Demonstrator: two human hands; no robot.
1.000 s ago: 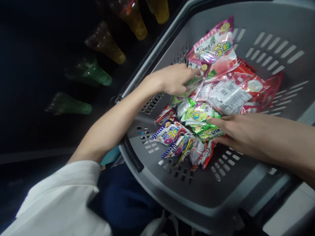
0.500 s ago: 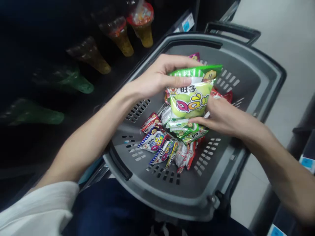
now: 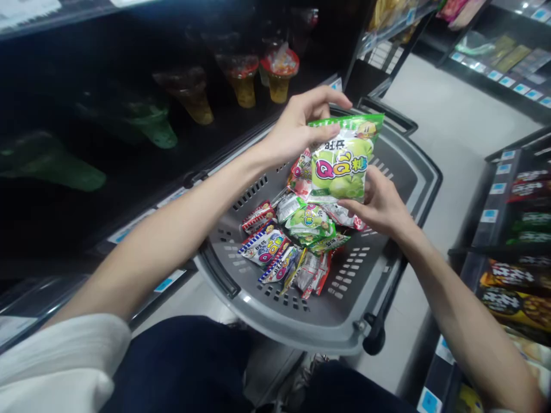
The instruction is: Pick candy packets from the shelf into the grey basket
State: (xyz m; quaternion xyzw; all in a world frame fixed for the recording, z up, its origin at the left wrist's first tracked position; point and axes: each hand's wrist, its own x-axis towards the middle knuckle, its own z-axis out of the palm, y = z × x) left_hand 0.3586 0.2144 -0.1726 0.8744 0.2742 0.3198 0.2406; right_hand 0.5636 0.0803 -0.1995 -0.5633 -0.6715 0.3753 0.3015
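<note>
Both hands hold a green candy packet (image 3: 342,163) upright above a grey shopping basket (image 3: 387,287). My left hand (image 3: 301,126) pinches the packet's top left corner with thumb and fingers. My right hand (image 3: 376,201) grips its lower right edge from underneath. Beneath the packet, a pile of small candy packets (image 3: 293,246) in green, red, blue and white wrappers lies on the basket floor.
A dark shelf on the left carries cone-shaped jelly cups (image 3: 279,71) and green bottles (image 3: 152,120). Another shelf with snack bags (image 3: 514,287) stands on the right. Pale floor (image 3: 451,115) runs between them. The basket's black handle (image 3: 387,115) lies folded at its far rim.
Both hands were down in the pile; they took hold of the green packet and lifted it above the basket. The view has tilted up, showing more of the aisle.
</note>
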